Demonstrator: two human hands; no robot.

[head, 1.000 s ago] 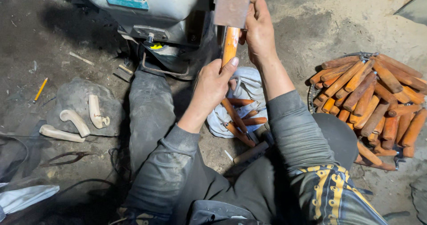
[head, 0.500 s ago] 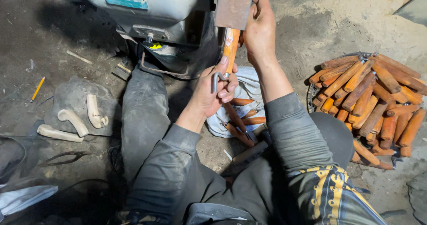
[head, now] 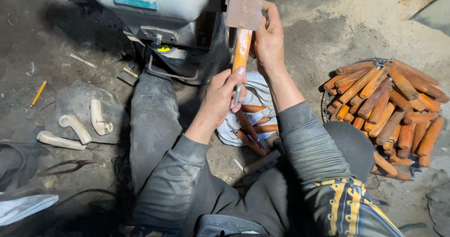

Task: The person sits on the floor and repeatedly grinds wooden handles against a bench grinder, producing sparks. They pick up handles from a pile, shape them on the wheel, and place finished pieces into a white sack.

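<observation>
My left hand [head: 224,94] grips the near end of an orange wooden handle [head: 242,48], fingers wrapped around the metal tang below it. My right hand [head: 268,40] holds the same handle farther up, pressing it against the rusty flat belt or plate [head: 245,3] of a grey machine [head: 164,7]. The handle stands nearly upright between my knees. Below my hands a white cloth [head: 255,94] holds a few more orange-handled tools [head: 253,124].
A round basket [head: 328,99] at the right is heaped with several orange wooden handles [head: 389,106]. Three pale curved wooden pieces [head: 75,127] lie on a stone at the left. A yellow pencil [head: 37,93] lies on the dirt floor.
My left hand has closed tighter around the lower end of the handle and shifted slightly up. The right hand stays on the handle at the machine.
</observation>
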